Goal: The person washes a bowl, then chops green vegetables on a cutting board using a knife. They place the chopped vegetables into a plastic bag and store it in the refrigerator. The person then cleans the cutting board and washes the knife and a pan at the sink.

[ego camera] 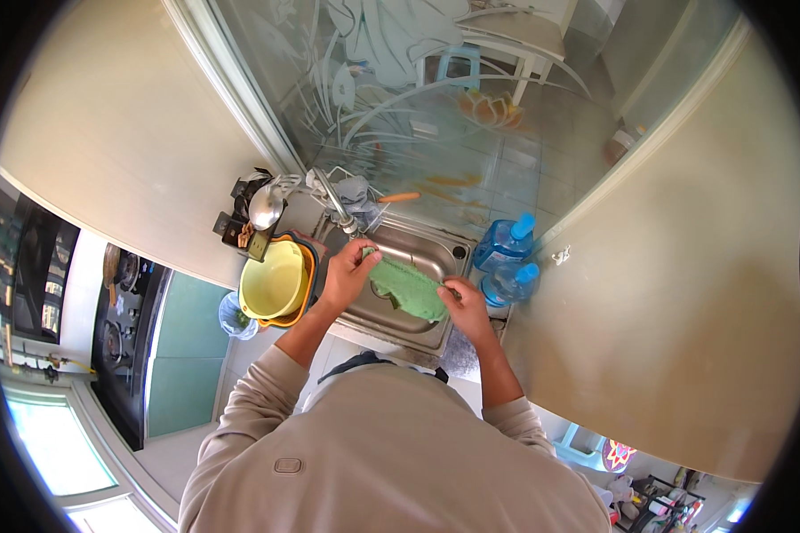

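Note:
A green cloth (407,286) is stretched between my two hands above a stainless-steel sink (393,242). My left hand (348,272) pinches its upper left corner between thumb and fingers. On the other side, my right hand (465,306) grips the cloth's right end near the upper edge. The lower edge of the cloth hangs loose over the basin and hides part of its floor. Just beyond my left hand rises the metal faucet (337,203), its spout pointing up and away from me.
Left of the sink are a yellow plastic basin (273,280) nested in an orange one, a utensil holder (263,243) and a lined bin (237,316). Two blue-capped bottles (505,245) stand at the right. A wire rack (347,180) holds grey cloths by the glass panel (440,146).

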`<state>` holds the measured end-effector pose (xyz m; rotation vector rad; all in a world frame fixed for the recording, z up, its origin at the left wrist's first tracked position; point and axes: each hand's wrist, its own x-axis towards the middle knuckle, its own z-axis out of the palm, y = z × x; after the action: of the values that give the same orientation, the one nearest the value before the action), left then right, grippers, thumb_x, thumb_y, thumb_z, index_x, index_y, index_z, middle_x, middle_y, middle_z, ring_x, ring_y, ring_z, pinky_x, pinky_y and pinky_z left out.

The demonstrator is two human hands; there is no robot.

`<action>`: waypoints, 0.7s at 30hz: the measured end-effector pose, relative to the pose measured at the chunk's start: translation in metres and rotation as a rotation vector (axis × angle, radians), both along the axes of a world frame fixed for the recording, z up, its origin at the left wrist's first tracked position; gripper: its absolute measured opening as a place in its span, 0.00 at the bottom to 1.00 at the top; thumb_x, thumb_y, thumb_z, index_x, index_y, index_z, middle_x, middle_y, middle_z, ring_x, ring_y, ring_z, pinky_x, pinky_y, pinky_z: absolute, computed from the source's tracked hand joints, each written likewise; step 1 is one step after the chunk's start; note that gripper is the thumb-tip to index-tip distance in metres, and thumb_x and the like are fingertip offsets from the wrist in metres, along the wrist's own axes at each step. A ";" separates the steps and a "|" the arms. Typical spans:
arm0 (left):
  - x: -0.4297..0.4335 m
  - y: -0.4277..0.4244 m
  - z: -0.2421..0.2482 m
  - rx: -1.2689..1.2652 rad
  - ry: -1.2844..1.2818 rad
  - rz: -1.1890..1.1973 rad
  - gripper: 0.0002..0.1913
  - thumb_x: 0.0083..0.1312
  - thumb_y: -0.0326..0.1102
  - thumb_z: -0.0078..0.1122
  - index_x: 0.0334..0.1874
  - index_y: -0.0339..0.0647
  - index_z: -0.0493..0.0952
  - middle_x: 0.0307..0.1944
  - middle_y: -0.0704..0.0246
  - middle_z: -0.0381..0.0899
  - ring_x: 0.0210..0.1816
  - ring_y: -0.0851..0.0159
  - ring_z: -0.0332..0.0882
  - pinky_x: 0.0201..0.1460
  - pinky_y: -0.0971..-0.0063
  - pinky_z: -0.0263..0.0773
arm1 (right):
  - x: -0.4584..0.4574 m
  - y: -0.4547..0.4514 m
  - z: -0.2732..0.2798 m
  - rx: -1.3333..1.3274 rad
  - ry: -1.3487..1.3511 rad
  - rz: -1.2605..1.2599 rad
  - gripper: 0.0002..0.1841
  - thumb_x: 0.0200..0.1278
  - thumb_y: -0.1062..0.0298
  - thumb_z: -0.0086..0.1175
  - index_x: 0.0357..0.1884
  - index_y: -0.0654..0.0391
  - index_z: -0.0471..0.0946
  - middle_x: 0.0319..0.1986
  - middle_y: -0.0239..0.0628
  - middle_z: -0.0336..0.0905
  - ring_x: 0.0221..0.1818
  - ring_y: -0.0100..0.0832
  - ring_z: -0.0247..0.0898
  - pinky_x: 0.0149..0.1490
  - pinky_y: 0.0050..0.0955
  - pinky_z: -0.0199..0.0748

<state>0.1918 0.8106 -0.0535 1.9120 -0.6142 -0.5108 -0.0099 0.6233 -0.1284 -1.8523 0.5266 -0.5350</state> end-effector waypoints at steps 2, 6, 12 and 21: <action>-0.004 0.010 0.009 -0.034 -0.079 -0.017 0.08 0.72 0.32 0.66 0.49 0.40 0.81 0.34 0.69 0.79 0.35 0.74 0.73 0.39 0.77 0.71 | -0.001 0.004 0.012 -0.144 -0.082 -0.071 0.12 0.72 0.66 0.62 0.47 0.65 0.83 0.43 0.47 0.86 0.45 0.42 0.83 0.51 0.33 0.78; -0.002 0.036 0.018 -0.139 -0.624 0.002 0.12 0.65 0.27 0.70 0.50 0.41 0.83 0.40 0.58 0.84 0.42 0.56 0.83 0.46 0.65 0.78 | -0.016 0.001 0.045 -0.251 -0.126 -0.205 0.08 0.72 0.71 0.60 0.46 0.65 0.83 0.44 0.48 0.86 0.48 0.47 0.82 0.55 0.36 0.78; 0.004 0.058 -0.074 0.003 -0.384 0.005 0.10 0.66 0.30 0.66 0.48 0.48 0.86 0.44 0.60 0.86 0.48 0.49 0.83 0.50 0.59 0.79 | 0.013 0.010 -0.037 -0.148 0.053 -0.235 0.11 0.75 0.67 0.57 0.48 0.65 0.84 0.41 0.52 0.86 0.44 0.51 0.82 0.52 0.46 0.78; -0.007 0.005 -0.099 -0.083 0.012 0.092 0.11 0.67 0.31 0.62 0.50 0.46 0.85 0.36 0.62 0.89 0.38 0.60 0.89 0.46 0.65 0.80 | -0.038 -0.002 -0.060 0.070 0.184 -0.445 0.18 0.79 0.59 0.53 0.52 0.68 0.82 0.34 0.45 0.85 0.36 0.38 0.80 0.44 0.36 0.80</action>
<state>0.1849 0.8158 -0.1527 1.8482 -0.5289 -0.4316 -0.0476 0.6211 -0.1883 -1.7298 1.0819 -0.6306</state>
